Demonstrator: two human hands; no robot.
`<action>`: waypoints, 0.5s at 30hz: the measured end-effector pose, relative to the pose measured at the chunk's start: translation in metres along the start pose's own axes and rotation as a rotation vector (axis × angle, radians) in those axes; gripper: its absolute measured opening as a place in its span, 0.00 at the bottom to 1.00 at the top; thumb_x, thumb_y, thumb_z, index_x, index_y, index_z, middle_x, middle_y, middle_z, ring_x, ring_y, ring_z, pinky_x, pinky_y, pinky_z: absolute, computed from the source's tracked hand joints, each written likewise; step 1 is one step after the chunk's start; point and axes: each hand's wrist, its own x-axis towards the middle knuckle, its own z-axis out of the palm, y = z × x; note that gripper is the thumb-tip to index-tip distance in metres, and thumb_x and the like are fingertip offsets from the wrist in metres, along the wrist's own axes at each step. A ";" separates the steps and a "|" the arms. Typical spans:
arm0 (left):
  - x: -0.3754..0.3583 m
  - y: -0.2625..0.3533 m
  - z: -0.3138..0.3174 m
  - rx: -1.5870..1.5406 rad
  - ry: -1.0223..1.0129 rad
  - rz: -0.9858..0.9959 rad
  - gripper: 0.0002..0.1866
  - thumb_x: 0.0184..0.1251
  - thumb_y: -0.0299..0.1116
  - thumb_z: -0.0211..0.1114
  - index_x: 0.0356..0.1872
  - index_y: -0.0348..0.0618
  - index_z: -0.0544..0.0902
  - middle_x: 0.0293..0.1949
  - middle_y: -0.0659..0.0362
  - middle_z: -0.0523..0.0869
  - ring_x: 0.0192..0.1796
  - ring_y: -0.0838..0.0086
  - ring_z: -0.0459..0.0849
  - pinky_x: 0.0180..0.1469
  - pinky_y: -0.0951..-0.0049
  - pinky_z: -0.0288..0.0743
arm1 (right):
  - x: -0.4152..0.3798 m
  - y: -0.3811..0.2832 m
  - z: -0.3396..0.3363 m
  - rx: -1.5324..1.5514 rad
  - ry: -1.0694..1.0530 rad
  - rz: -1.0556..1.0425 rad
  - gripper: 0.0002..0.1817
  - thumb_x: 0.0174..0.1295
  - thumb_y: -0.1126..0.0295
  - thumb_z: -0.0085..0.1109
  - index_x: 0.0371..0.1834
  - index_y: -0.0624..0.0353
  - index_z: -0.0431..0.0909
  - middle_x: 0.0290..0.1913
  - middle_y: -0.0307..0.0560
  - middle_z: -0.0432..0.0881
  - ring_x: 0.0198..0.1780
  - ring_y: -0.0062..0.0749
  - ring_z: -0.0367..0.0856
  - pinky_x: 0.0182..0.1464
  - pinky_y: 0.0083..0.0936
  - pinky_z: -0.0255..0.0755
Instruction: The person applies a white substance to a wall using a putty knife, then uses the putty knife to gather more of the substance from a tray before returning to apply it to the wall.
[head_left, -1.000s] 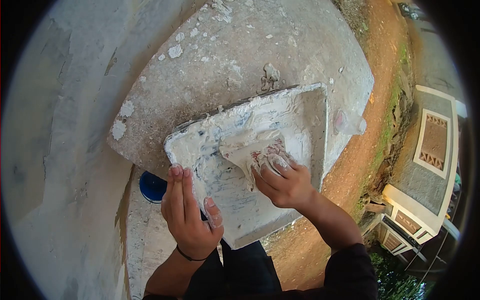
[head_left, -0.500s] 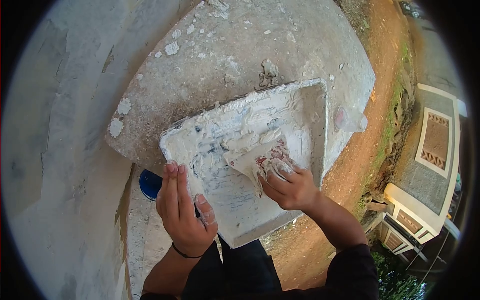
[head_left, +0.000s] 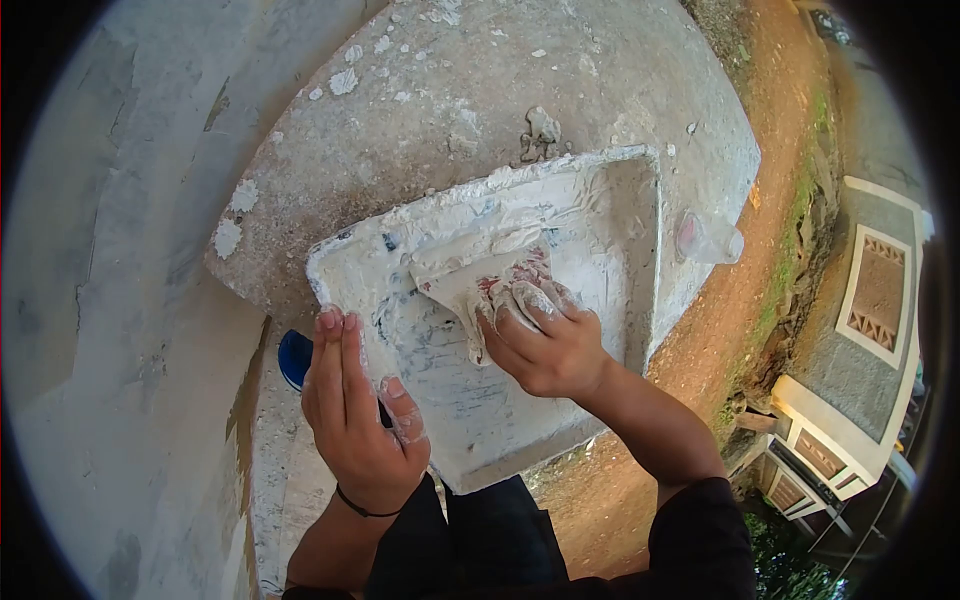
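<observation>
A shallow tray smeared with white putty lies at a slant in front of me. My right hand is closed round a putty-covered scraper, whose broad flat blade rests in the tray with patches of red showing near my fingers. Wet putty is heaped along the blade's far edge. Along the tray's left side, my left hand grips the wall, fingers stretched along it and thumb on the inner side. Putty whitens the fingers of both hands.
Beneath the tray is a rough concrete slab spotted with dried putty. A clear plastic bottle lies right of the tray. A blue round object shows partly behind my left hand. The plastered wall rises at left; a dirt path runs at right.
My right hand has pushed the scraper left and slightly away from me across the tray, carrying putty along. My left hand keeps its place on the tray's side.
</observation>
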 end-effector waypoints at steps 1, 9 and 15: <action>-0.002 -0.001 0.001 0.008 0.001 -0.002 0.24 0.63 0.29 0.47 0.58 0.22 0.67 0.60 0.38 0.70 0.64 0.49 0.68 0.64 0.57 0.59 | 0.005 0.000 -0.003 -0.026 0.017 0.031 0.12 0.39 0.69 0.61 0.31 0.55 0.83 0.35 0.33 0.78 0.39 0.26 0.78 0.44 0.25 0.75; -0.004 -0.003 0.004 -0.008 0.013 0.012 0.25 0.63 0.28 0.47 0.59 0.23 0.67 0.61 0.39 0.68 0.65 0.48 0.67 0.64 0.57 0.59 | -0.006 0.007 0.000 -0.019 -0.027 -0.042 0.13 0.40 0.67 0.61 0.33 0.52 0.83 0.37 0.33 0.79 0.39 0.25 0.78 0.43 0.26 0.74; -0.006 -0.004 0.008 -0.028 0.057 0.019 0.25 0.62 0.27 0.48 0.60 0.23 0.67 0.61 0.39 0.68 0.65 0.49 0.67 0.64 0.58 0.60 | 0.021 0.012 -0.026 0.019 -0.034 -0.010 0.20 0.37 0.71 0.59 0.38 0.57 0.82 0.35 0.42 0.79 0.36 0.35 0.78 0.40 0.33 0.73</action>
